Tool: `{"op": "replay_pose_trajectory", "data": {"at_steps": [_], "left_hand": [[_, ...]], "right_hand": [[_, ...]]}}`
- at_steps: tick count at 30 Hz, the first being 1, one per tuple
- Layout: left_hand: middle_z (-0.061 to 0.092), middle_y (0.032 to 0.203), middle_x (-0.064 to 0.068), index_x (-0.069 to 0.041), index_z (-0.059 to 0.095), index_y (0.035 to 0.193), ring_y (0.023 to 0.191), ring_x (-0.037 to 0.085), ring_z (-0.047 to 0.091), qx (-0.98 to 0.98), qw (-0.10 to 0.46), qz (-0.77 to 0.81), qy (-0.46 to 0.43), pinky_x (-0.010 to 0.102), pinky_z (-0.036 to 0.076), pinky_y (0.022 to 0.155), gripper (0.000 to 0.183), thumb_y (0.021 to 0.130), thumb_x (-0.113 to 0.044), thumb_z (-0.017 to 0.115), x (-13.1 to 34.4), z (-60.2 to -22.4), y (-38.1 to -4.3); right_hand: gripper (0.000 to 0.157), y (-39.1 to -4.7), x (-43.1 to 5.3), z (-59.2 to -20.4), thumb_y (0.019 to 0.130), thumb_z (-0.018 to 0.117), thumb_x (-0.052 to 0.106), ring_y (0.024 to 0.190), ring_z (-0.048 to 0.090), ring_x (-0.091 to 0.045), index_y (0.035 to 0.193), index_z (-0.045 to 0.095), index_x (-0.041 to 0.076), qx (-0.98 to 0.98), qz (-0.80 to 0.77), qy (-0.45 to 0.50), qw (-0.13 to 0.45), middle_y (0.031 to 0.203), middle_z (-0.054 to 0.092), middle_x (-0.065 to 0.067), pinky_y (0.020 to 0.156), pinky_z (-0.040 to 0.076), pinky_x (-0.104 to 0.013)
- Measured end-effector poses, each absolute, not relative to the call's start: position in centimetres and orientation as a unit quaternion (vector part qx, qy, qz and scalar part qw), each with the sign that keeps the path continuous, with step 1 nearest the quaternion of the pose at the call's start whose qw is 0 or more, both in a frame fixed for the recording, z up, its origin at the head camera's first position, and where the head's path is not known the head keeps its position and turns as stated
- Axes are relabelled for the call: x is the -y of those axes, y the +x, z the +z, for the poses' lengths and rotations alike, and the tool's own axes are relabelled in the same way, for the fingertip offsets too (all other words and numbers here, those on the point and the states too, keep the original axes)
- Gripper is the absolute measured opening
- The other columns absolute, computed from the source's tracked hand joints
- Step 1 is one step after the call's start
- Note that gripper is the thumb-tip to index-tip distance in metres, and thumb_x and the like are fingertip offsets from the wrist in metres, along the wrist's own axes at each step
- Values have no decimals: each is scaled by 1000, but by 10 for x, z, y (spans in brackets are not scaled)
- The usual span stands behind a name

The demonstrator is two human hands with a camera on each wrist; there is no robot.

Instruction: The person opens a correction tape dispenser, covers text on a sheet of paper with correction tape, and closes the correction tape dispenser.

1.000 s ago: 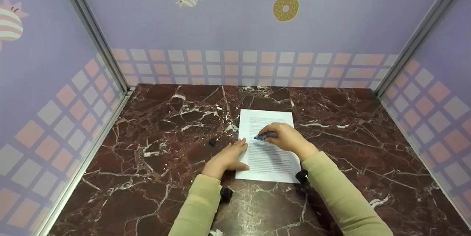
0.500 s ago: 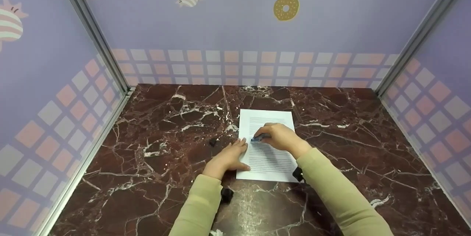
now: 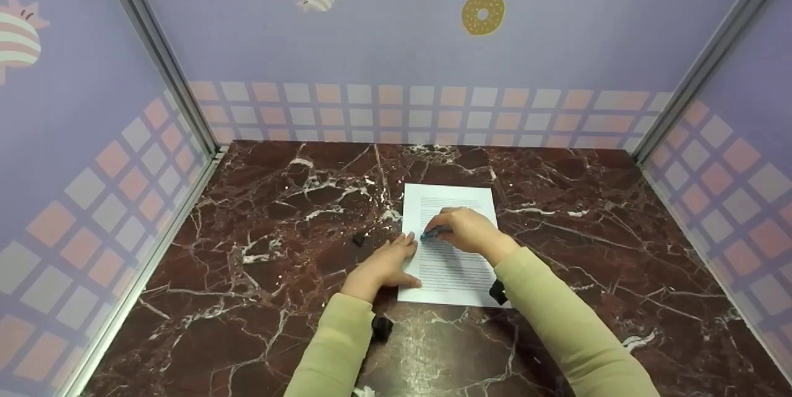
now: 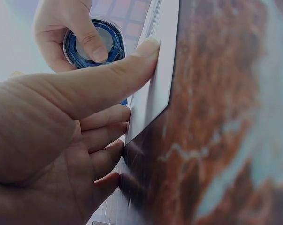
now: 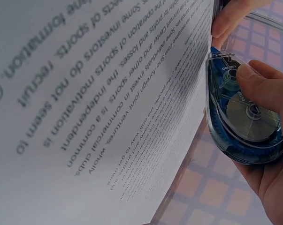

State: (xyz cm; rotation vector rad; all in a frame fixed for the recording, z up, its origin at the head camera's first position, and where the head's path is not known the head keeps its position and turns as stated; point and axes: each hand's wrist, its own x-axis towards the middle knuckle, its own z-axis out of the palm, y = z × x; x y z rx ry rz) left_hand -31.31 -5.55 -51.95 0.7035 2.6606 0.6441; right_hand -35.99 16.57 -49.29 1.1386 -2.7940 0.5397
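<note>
A printed sheet of paper (image 3: 461, 289) lies on the dark marbled table. My right hand (image 3: 470, 231) grips a blue, clear-cased correction tape (image 5: 247, 112), thumb on one side and fingers on the other. Its blue tip meets the sheet near the left ends of the text lines in the head view. Along the sheet's left edge rests my left hand (image 3: 385, 266), its fingers extended and its thumb on the paper. In the left wrist view, the left thumb lies over the sheet's edge (image 4: 162, 79), and the correction tape shows beyond it in the right hand.
The marbled table (image 3: 297, 230) stretches out on all sides of the sheet. A small black object (image 3: 358, 239) lies left of the paper. Patterned purple panels (image 3: 396, 44) close off the back and both sides. Dark wrist devices (image 3: 382, 327) sit by the sleeves.
My right hand has shifted slightly left and down across the page with the correction tape, bringing the tip near the left margin. The left hand stays in place.
</note>
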Motion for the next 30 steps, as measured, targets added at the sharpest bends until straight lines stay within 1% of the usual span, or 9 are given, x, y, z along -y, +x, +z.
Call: {"op": "replay_pose_trajectory", "data": {"at_steps": [4,16,30], "left_hand": [[25,170,17,2,40,156,160,35,19,-929,159,229,244,52,18,133,90,85,-32,84,56,-519,-313],[23,171,16,1,39,156,161,35,18,-928,164,231,243,51,16,133,91,85,-34,84,56,-519,-313],[26,170,18,3,40,155,160,37,20,-927,153,234,249,52,17,133,91,84,-34,85,56,-522,-315]], "right_hand": [[22,-360,-165,-494,88,77,7,97,74,-24,108,80,15,912,175,368,36,102,77,-4,93,61,-43],[22,-361,-163,-492,90,76,7,99,73,-25,110,79,16,918,169,358,22,105,77,-4,92,61,-44],[22,-361,-159,-487,89,77,4,101,74,-27,109,80,14,924,148,352,6,106,76,-6,95,61,-45]]}}
